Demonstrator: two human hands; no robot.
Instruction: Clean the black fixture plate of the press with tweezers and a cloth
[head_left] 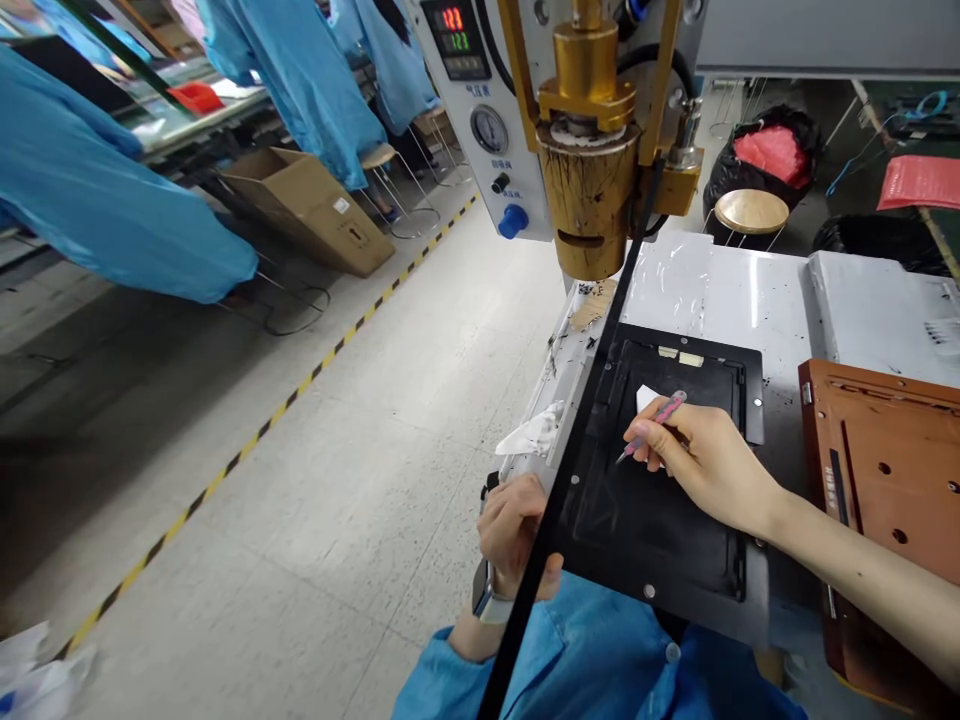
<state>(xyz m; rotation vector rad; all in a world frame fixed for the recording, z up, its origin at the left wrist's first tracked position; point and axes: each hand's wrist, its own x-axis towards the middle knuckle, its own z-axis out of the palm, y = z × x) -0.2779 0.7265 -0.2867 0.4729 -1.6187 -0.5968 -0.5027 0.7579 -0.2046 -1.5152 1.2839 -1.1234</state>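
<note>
My right hand [694, 455] is closed in a pinch around a slim pink-and-grey pointed tool [667, 407]. The tool's dark tip angles down close to the surface of a black rectangular tray [660, 530] with a raised inner frame. Beside those fingers shows a small white piece [645, 397], partly covered by the hand. My left hand [514, 525], with a watch at the wrist, has its fingers curled at the tray's left side. A long black strip [566, 475] crosses in front of part of it, and what those fingers hold is hidden.
A machine with a gold cylindrical head [589, 200] stands beyond the tray. To the right lies a brown fixture plate [892, 470]. A crumpled white wipe [532, 432] rests at the bench's left edge. A cardboard box [307, 205] and people in blue smocks are across the aisle.
</note>
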